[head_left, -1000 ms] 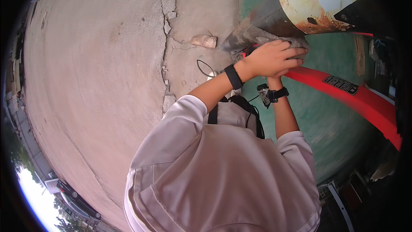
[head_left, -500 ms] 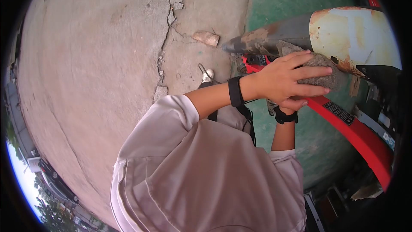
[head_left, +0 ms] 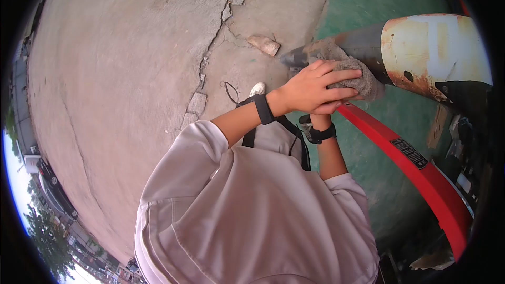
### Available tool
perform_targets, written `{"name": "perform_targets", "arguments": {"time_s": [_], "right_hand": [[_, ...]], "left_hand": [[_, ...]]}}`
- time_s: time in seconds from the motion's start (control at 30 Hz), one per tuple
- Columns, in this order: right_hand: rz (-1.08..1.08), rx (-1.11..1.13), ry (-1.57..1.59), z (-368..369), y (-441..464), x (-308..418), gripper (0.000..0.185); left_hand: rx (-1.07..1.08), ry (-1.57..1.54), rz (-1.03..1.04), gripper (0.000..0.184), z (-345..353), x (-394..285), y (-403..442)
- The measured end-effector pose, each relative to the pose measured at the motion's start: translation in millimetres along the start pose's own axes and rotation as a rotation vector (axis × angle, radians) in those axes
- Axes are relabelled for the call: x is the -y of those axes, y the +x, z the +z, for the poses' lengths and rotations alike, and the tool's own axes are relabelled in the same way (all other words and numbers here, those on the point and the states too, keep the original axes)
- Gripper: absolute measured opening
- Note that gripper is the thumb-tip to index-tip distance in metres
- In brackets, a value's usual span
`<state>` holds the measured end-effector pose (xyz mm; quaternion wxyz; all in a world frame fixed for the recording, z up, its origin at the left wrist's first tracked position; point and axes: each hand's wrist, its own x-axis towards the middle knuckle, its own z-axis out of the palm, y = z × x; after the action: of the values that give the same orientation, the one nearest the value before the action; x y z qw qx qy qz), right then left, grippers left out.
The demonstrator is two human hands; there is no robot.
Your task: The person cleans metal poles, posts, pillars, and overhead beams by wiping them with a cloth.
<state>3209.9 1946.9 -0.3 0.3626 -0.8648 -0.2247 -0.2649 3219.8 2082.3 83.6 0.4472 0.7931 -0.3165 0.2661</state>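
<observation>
My left hand (head_left: 326, 87) lies over a grey-brown cloth (head_left: 363, 73), its fingers spread and bent across it, holding it against the lower side of a tapered pole (head_left: 363, 42). The pole's narrow end is dark with brown worn patches, and its thicker part is white with rust. My right hand is hidden beneath the left; only its wrist with a black band (head_left: 322, 134) shows, so I cannot tell what its fingers hold. Close by the hands begins a red curved bar (head_left: 389, 139) with a black label.
A broken stone piece (head_left: 264, 45) lies on the cracked concrete floor (head_left: 131, 63) beyond the pole's tip. Green floor (head_left: 368, 189) spreads under the red bar. Dark clutter and a wooden strip (head_left: 436, 126) are at the right. Parked cars (head_left: 55, 192) stand far left.
Both hands and the cloth have slid left along the pole, away from the white part and towards the narrow tip. The view has shifted slightly, showing more of the red bar.
</observation>
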Motion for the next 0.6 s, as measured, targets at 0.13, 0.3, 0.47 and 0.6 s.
{"name": "perform_targets", "arguments": {"time_s": [0.13, 0.3, 0.47, 0.6], "right_hand": [[0.011, 0.033, 0.033, 6.6, -23.9, 6.6, 0.080], [-0.055, -0.033, -0.042, -56.8, 2.1, -11.8, 0.080], [-0.101, -0.152, -0.178, -92.4, 44.3, -21.8, 0.079], [-0.035, -0.176, -0.277, -63.6, 32.7, -15.1, 0.079]], "left_hand": [[-0.088, -0.141, -0.087, 0.057, -8.4, -3.4, -7.2], [0.011, -0.105, 0.129, 0.055, 21.0, -34.5, 31.6], [0.077, -0.011, 0.141, 0.053, 61.7, -46.0, 72.5], [0.085, -0.131, 0.314, 0.050, 44.9, -17.2, 63.9]]}}
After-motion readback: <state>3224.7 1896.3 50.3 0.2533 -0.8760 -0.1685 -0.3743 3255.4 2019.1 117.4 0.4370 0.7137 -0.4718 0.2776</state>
